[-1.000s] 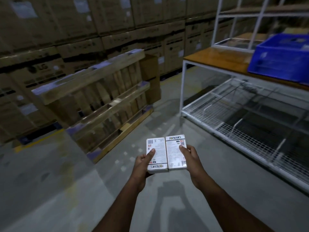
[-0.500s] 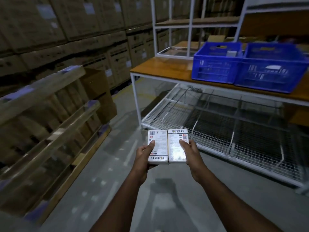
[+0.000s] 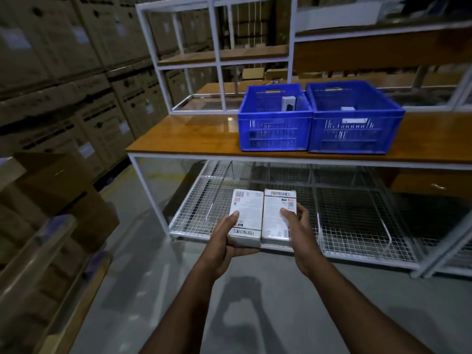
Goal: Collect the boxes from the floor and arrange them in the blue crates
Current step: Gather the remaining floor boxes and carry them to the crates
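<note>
Two white boxes (image 3: 263, 217) sit side by side, left hand (image 3: 227, 242) and right hand (image 3: 297, 232) each grasping one; two blue crates (image 3: 319, 118) on the bench (image 3: 184, 139) at 12 o'clock, cartons (image 3: 58, 80) at 10

Two bare forearms rise from the lower edge of the frame toward its centre, each ending in a bare hand: the left hand (image 3: 224, 241) just left of centre, the right hand (image 3: 300, 237) just right of it. No sleeve, glove, watch or ring shows on either. Both arms are slim, with the wrists narrowing before the hands. Short fingernails show on the thumbs.
</note>
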A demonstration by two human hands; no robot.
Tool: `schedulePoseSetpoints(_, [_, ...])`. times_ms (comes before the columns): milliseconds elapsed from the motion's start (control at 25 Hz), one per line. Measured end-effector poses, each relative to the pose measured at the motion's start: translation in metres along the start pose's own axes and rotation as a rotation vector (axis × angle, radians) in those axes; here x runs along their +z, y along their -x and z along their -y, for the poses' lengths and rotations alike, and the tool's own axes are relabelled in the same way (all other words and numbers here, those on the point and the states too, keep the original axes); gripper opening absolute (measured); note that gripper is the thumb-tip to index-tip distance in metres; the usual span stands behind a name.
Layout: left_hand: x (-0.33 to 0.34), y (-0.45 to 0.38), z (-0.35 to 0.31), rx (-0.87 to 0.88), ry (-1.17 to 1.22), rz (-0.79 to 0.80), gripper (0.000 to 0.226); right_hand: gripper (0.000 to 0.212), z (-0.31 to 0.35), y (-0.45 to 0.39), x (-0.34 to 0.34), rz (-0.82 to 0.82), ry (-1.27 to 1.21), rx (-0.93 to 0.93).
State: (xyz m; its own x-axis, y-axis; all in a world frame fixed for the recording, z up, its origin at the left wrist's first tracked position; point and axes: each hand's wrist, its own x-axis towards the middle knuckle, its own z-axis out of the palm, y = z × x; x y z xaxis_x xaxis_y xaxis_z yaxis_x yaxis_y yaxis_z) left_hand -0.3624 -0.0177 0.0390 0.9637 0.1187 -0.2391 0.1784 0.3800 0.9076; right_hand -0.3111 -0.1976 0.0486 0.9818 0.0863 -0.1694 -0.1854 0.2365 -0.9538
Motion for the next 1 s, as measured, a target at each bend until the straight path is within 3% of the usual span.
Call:
schedulePoseSetpoints(360, [0.042, -0.187, -0.059, 0.014, 0.039, 0.054, 0.044, 0.046, 0.047, -0.196, 0.0, 0.015, -0.003, -0.085])
schedulePoseSetpoints(600, [0.087, -0.309, -0.119, 0.097, 0.054, 0.021, 0.055, 0.049, 0.119, -0.324, 0.004, 0.067, 0.015, -0.133])
schedulePoseSetpoints(760, [0.112, -0.375, -0.166, 0.142, -0.017, 0.037, 0.038, 0.054, 0.155, -0.389, 0.008, 0.05, 0.015, -0.176])
schedulePoseSetpoints(1000, [0.133, -0.48, -0.22, 0.345, -0.261, -0.042, 0.075, 0.063, 0.205, -0.471, 0.021, -0.061, 0.121, -0.392])
